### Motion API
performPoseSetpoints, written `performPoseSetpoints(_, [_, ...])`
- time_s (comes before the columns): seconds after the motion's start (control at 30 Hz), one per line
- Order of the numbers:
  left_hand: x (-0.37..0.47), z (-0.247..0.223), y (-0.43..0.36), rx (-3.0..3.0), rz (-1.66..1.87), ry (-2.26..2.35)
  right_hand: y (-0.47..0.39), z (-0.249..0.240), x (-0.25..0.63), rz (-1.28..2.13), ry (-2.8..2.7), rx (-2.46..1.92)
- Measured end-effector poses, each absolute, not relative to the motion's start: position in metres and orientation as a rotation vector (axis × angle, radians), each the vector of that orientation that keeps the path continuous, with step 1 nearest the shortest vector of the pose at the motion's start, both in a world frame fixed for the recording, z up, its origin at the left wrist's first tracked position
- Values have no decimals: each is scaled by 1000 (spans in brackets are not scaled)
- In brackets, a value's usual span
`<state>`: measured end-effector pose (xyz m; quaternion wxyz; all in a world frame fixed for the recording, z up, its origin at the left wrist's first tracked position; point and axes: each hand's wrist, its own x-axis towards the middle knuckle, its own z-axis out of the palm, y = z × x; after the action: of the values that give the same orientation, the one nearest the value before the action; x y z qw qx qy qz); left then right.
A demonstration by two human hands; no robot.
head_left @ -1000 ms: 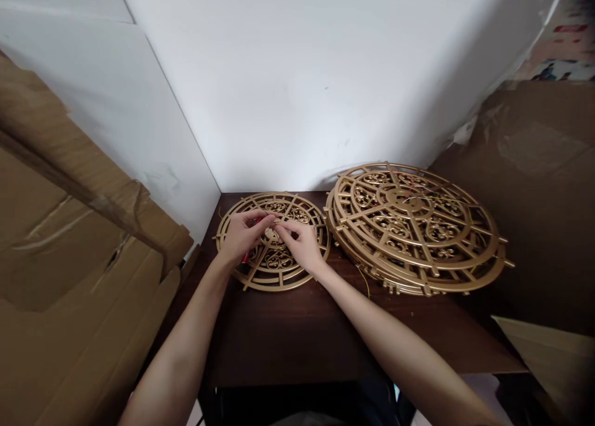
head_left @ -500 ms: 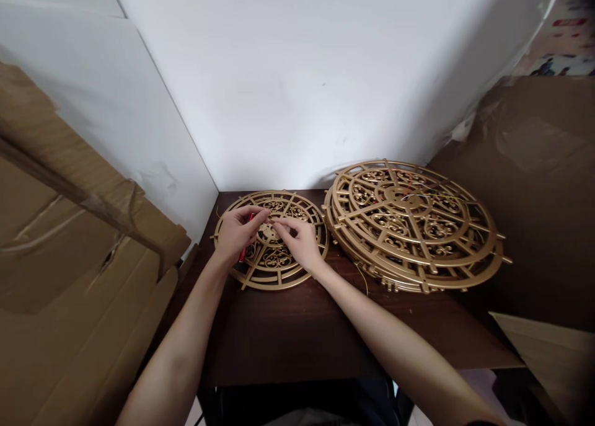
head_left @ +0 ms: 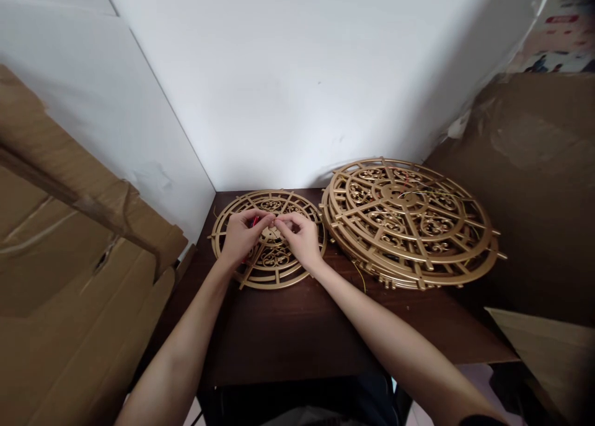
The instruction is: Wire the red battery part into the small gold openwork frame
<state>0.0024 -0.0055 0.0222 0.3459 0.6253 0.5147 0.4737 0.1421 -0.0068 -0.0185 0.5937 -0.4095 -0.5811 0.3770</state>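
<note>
My left hand [head_left: 238, 237] is closed, thumb and forefinger pinched together. A slim red tool [head_left: 255, 221] shows between its fingers, running behind the palm; its kind is hidden. My right hand [head_left: 303, 239] is pinched too, its fingertips meeting those of the left. Whatever tiny thing lies between the fingertips is too small to make out. Both hands are over the centre of a round gold openwork panel [head_left: 279, 284], which has scroll patterns and a ringed hub and lies flat on the dark brown table [head_left: 288, 333].
Several larger gold openwork discs [head_left: 425, 266] are piled at right, with thin red and yellow wires on top. A yellow wire [head_left: 361, 278] curls on the table beside the pile. Cardboard [head_left: 69, 277] stands at left, a brown box [head_left: 548, 196] at right, a white wall [head_left: 297, 91] behind.
The left hand has shifted slightly right, bringing the fingertips of both hands together. The red tool has moved along with it. The whole view has shifted a little.
</note>
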Motion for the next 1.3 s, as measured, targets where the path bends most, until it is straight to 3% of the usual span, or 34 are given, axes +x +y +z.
performPoseSetpoints(1.3, [0,19,-2,1799,1298,1383,-2,-24,141,918,-1294,-942])
